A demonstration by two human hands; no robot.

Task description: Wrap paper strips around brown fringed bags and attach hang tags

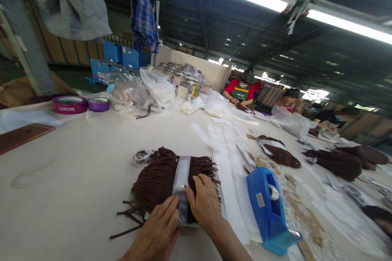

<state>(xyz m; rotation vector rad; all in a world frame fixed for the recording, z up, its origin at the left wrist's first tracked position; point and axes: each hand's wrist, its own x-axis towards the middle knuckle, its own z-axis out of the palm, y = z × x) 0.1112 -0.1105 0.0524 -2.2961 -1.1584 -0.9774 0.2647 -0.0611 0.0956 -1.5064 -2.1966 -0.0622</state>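
Note:
A dark brown fringed bag (157, 177) lies on the table in front of me, with loose fringe strands spilling left. A pale grey strip (183, 171) runs across its middle. My left hand (159, 226) rests at the bag's near edge, fingers stretched out with their tips on the strip. Opposite it, my right hand (203, 202) lies on the bag's right part, thumb and fingers apart, touching beside the strip. The bag's near edge is partly hidden by both hands. A coiled strap with a grey wrap (141, 157) sits at the bag's upper left.
A blue tape dispenser (265, 208) stands to the right, beside long white paper strips (225, 171). Another wrapped brown bag (278, 151) lies beyond. A phone (24, 136), pink tape roll (70, 105) and purple tape roll (98, 105) are left. Co-workers (240, 91) sit at the far side.

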